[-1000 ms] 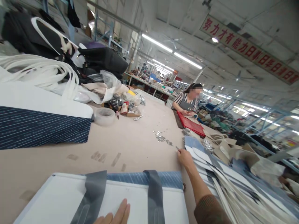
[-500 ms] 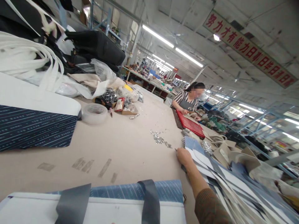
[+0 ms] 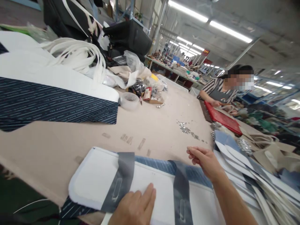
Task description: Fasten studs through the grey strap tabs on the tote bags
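Atop white panel (image 3: 98,176), left hand (image 3: 136,206) presses, two fingers extended. Near far edge, right hand (image 3: 205,159) pinched narrow, hold unclear. Beyond, metal bits (image 3: 186,128); white strips (image 3: 236,157) crowd right forearm.

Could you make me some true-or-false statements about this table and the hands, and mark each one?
1. The left hand is on the white panel. True.
2. Two grey straps lie over that panel. True.
3. The right hand is holding the tape roll. False: it is well apart from the roll.
4. The small silvery pieces are stacked in a bowl. False: they lie scattered on the table.
5. A red item lies before the co-worker. True.
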Available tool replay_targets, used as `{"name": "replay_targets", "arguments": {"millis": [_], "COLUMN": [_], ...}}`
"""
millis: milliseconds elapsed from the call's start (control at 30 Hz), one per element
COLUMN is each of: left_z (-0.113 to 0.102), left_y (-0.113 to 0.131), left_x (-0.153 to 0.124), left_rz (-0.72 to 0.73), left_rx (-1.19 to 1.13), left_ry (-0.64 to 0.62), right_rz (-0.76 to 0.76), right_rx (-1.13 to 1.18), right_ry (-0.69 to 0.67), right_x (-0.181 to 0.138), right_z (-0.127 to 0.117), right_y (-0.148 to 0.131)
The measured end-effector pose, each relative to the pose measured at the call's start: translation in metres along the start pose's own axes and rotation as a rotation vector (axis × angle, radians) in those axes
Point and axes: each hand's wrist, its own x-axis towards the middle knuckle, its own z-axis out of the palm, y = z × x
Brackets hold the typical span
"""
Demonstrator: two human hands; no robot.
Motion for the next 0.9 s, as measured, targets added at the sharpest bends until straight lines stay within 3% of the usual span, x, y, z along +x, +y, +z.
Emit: {"name": "replay_targets", "arguments": {"millis": [67,167,400,533,733,900], "left_z": [-0.006,-0.015,-0.022,-0.021,-0.024,-0.025], "left_y": [0.001,0.002,0.002,0.002,0.002,0.001], "left_x": [0.001,0.003,0.005,0.005,0.006,0.007], "left_rz": [-0.004,0.002,-0.002,0.004,-0.011,-0.022], "left_rx": [-0.074,-0.135,-0.174,-0.191,-0.226,-0.261], "left_ry": [-0.069,-0.143,-0.158,-0.166,-0.186,-0.201], "right_rz": [0.004,-0.058,-0.67,-0.871,-0.978,-0.942], "right_rx": [0.124,0.019,-0.447,-0.566,-0.799,-0.744], "right_ry": [-0.079,-0.133,-0.012,0.035,0.04,-0.004], "right_x": [-0.024,-0.051,-0.084,-0.09,-0.096,-0.098], "right_z": [0.02,0.047,0.087,0.102,0.11,0.109], "right_y": [-0.012,-0.022,-0.018,-0.017,-0.013,-0.014]}}
